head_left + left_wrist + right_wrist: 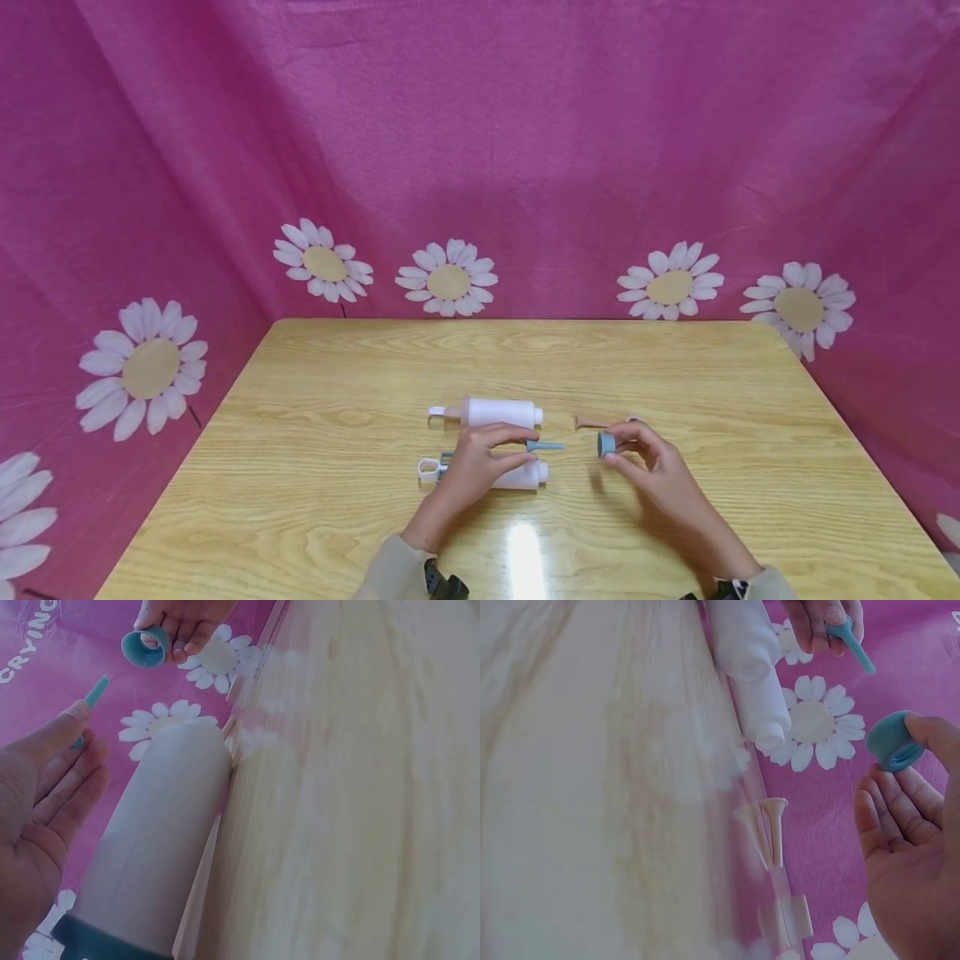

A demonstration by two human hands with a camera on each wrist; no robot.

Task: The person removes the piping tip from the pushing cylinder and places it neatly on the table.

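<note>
My left hand [480,457] pinches a slim teal nozzle [547,446] between thumb and fingers, its narrow end pointing right. Facing it, my right hand [663,477] holds a teal ring-shaped cap [891,741] by its rim, with the opening turned toward the nozzle. The two teal parts are apart, both above the table. Under the left hand lies a white syringe-like tube [157,832] with a teal collar and a looped white handle [429,470]; the hand hides part of it. Just beyond lies a second white tube [501,412] with a pink collar.
A pink nozzle [776,825] lies on the wooden table [337,517] behind the right hand. Beside it is a pink ring-shaped cap [802,916], mostly hidden by that hand in the head view. A magenta flowered cloth [525,167] hangs around the table's back and sides.
</note>
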